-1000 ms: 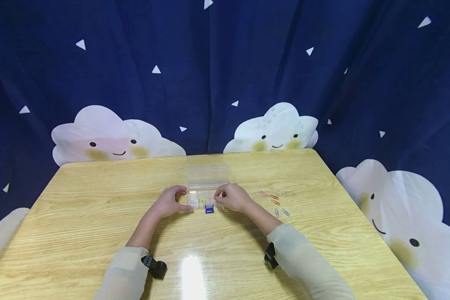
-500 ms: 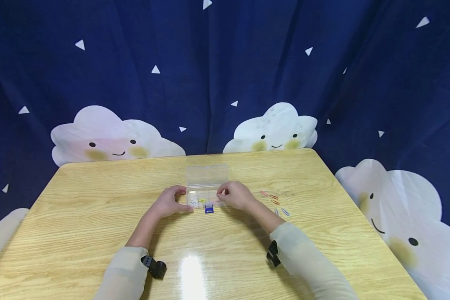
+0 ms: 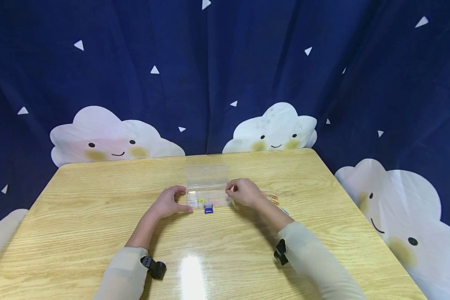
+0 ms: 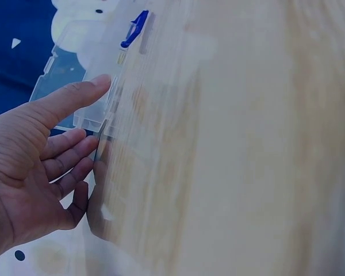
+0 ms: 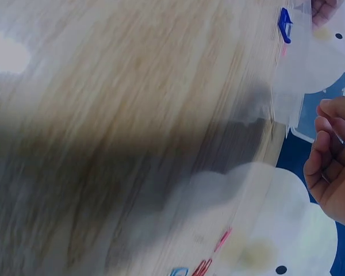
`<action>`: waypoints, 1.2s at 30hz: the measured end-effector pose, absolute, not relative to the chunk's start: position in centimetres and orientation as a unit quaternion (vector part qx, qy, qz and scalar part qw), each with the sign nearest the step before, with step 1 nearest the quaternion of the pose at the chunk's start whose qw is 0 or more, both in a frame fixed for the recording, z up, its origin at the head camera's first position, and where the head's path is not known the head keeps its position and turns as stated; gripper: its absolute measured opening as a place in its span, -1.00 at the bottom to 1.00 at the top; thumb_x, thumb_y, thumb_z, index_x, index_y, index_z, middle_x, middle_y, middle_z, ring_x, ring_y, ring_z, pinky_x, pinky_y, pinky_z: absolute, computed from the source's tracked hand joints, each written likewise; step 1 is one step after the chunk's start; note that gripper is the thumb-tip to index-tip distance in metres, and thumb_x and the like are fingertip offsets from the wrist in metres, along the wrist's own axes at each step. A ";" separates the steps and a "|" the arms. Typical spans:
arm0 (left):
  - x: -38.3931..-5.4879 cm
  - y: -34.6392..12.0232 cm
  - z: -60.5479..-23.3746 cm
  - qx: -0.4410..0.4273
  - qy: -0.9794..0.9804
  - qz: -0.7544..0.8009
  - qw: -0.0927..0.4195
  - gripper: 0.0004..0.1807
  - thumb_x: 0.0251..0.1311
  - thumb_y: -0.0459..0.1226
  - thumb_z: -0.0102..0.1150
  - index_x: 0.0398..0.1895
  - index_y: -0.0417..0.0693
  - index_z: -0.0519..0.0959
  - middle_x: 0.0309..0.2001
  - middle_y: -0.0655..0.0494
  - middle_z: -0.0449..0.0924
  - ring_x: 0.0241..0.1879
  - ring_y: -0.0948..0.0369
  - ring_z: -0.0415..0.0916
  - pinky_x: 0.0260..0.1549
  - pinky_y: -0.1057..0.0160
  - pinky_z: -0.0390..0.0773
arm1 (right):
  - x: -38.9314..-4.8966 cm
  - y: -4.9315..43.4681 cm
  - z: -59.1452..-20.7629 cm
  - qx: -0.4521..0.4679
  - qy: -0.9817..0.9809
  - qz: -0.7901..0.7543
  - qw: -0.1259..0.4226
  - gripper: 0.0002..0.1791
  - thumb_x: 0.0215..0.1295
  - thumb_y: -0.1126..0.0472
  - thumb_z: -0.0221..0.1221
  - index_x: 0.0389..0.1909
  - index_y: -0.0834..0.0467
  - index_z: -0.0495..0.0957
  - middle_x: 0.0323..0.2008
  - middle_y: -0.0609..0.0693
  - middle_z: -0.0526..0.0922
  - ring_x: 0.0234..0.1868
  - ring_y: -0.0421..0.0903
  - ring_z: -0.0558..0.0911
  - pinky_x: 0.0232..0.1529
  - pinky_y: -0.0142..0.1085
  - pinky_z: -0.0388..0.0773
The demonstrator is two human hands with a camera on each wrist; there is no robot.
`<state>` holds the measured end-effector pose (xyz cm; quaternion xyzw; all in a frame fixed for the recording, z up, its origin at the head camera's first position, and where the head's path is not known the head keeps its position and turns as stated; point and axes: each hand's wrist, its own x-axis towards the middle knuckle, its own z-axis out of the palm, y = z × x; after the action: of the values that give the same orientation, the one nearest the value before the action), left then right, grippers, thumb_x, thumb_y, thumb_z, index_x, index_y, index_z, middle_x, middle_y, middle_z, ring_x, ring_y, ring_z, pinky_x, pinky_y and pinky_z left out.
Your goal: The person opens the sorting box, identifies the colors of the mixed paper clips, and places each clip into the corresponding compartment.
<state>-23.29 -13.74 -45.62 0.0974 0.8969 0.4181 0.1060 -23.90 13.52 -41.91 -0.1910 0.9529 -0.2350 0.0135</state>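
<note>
While a dark blue curtain (image 3: 135, 62) printed with white clouds hangs beyond the far edge of the pale wood-grained desk (image 3: 108, 233), the head view shows a clear plastic compartment box (image 3: 213, 194) near that edge, about midway between the left and right edges. Its transparent lid (image 3: 206, 176) is folded back toward the far edge, and a blue latch (image 3: 208, 209) sits on its near side. White paper clips (image 3: 192, 203), a yellow clip (image 3: 202, 201) and a pink clip (image 3: 214, 202) lie inside, from left to right. The left hand (image 3: 168, 203) is at the box's left end, thumb and fingers apart; the right hand (image 3: 246, 193) is at its right end. Between the box and the desk's right edge lie loose red-orange clips (image 3: 273, 197) and a loose blue clip (image 3: 285, 211), partly hidden by the right arm.

From the left wrist, the thumb reaches straight along the box's near side, fingers loosely bent beside its end.

From the right wrist, the fingers are curled with the thumb tip close to the forefinger; whether they pinch anything I cannot tell. A loose pink clip (image 5: 223, 239) lies on the desk.
</note>
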 end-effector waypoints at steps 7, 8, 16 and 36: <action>-23.2 -13.8 -45.5 0.100 0.897 0.418 0.104 -0.13 -0.21 -0.17 0.52 0.22 -0.30 0.34 0.13 -0.18 0.48 0.16 -0.07 0.36 0.20 -0.03 0.34 | -23.9 14.9 -41.4 -0.175 0.953 -0.245 0.014 -0.85 0.23 0.14 0.16 -0.34 0.09 0.67 -0.52 -0.09 0.60 -0.53 -0.24 0.42 -0.46 -0.39 0.35; -23.2 -13.8 -45.5 0.100 0.897 0.419 0.103 -0.13 -0.22 -0.17 0.52 0.21 -0.31 0.34 0.12 -0.18 0.48 0.16 -0.07 0.36 0.20 -0.02 0.34 | -23.9 15.2 -41.4 -0.174 0.954 -0.245 0.014 -0.85 0.24 0.14 0.16 -0.33 0.10 0.67 -0.51 -0.09 0.60 -0.53 -0.24 0.42 -0.45 -0.39 0.36; -23.2 -13.8 -45.5 0.104 0.900 0.412 0.100 -0.13 -0.21 -0.16 0.52 0.21 -0.30 0.34 0.12 -0.18 0.49 0.17 -0.08 0.36 0.21 -0.03 0.33 | -23.9 17.0 -41.5 -0.158 0.956 -0.248 0.009 -0.83 0.26 0.13 0.15 -0.31 0.11 0.66 -0.46 -0.06 0.63 -0.52 -0.23 0.44 -0.45 -0.37 0.37; -23.2 -13.8 -45.5 0.109 0.897 0.416 0.100 -0.15 -0.21 -0.17 0.52 0.19 -0.32 0.36 0.11 -0.19 0.49 0.16 -0.08 0.38 0.20 -0.02 0.34 | -23.7 21.4 -42.4 -0.099 0.965 -0.243 0.005 -0.80 0.27 0.15 0.13 -0.25 0.17 0.65 -0.44 -0.02 0.62 -0.53 -0.20 0.44 -0.50 -0.36 0.36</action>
<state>-23.23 -13.79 -45.49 0.1089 0.8971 0.4164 0.1001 -23.74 21.39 -42.39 -0.0987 0.9649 -0.2433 0.0054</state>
